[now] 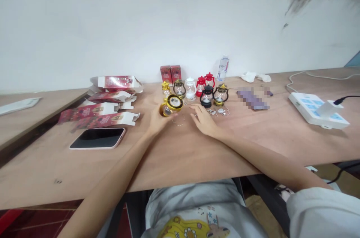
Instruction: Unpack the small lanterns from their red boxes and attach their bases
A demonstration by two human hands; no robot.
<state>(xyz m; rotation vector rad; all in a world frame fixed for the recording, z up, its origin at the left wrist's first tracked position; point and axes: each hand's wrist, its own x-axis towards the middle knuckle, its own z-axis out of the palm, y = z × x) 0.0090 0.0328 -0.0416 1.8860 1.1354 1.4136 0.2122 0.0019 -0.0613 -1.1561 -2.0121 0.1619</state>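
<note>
My left hand (159,119) is closed around a small gold lantern (166,111), which is tilted so that its round, black-ringed base faces up toward me. Fingers apart and empty, my right hand (204,119) hovers at or on the tabletop; whether it touches cannot be told. Between the hands lies a thin bent wire handle (179,123). Behind them stand several more little lanterns, among them a white one (190,89), a black one (207,97), a bronze one (221,95) and a red one (200,86). Small silvery pieces (221,111) lie right of my right hand.
Flattened red cartons (98,114) are piled on the left, with a phone (97,138) in front. Two upright red boxes (170,74) and a bottle (223,68) stand by the wall. A white power strip (315,110) with cables sits at the right.
</note>
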